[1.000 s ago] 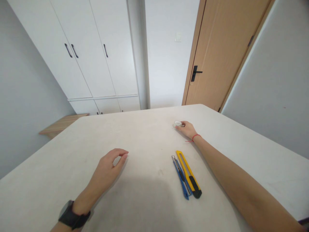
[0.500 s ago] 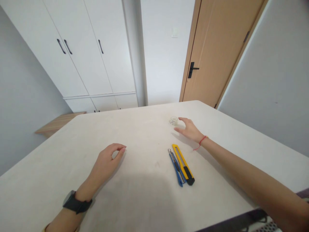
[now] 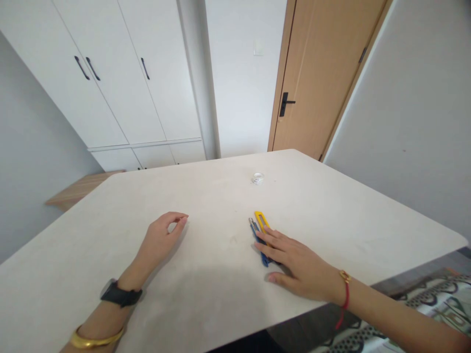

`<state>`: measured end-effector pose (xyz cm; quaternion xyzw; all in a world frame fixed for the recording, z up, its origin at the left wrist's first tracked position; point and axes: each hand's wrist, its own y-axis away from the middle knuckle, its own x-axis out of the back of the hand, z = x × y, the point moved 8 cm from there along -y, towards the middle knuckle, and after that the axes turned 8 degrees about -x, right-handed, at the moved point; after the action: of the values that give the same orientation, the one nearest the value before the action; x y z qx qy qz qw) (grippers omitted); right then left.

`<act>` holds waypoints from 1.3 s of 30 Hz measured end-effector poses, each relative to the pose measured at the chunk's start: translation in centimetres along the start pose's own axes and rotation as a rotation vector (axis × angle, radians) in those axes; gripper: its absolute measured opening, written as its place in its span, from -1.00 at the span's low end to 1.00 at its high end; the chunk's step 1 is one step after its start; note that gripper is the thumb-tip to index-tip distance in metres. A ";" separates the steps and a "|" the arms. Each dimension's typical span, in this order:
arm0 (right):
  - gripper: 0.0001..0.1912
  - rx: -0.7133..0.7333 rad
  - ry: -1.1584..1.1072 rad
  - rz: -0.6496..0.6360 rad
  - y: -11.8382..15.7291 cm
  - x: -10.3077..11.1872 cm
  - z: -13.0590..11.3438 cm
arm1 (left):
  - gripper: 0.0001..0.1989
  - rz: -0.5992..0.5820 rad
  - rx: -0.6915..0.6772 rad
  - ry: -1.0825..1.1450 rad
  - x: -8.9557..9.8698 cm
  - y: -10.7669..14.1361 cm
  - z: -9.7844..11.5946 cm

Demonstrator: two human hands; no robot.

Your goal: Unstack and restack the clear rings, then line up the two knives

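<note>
A yellow utility knife (image 3: 259,218) and a slimmer blue one (image 3: 264,260) lie side by side on the white table (image 3: 206,235). Over both of them is my right hand (image 3: 294,260), palm down with its fingers spread. Those fingers cover the knives' middle and much of the yellow knife's lower end; whether they press on them I cannot tell. Farther back stands a small stack of clear tape rolls (image 3: 258,179), apart from both hands. My left hand (image 3: 160,238) rests on the table at the left, thumb and index tips together, with nothing visible between them.
White cabinets (image 3: 147,108) and a wooden door (image 3: 316,73) stand beyond the table's far edge. A wooden shelf (image 3: 81,189) shows at the left. Patterned fabric (image 3: 415,309) lies below the near right edge.
My right hand has moved from beside the tape rolls back toward me, onto the utility knives. My left hand keeps its pose. The view has shifted slightly.
</note>
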<state>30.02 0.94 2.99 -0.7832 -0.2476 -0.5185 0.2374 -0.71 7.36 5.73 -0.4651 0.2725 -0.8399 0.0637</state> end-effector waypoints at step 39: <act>-0.47 -0.163 0.002 0.118 -8.1 1.8 10.5 | -0.65 -0.065 -0.023 0.021 -0.6 0.5 0.6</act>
<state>32.84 13.98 1.90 -0.8125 -0.1577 -0.5231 0.2031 0.05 6.91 5.26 -0.4655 0.2675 -0.8432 0.0281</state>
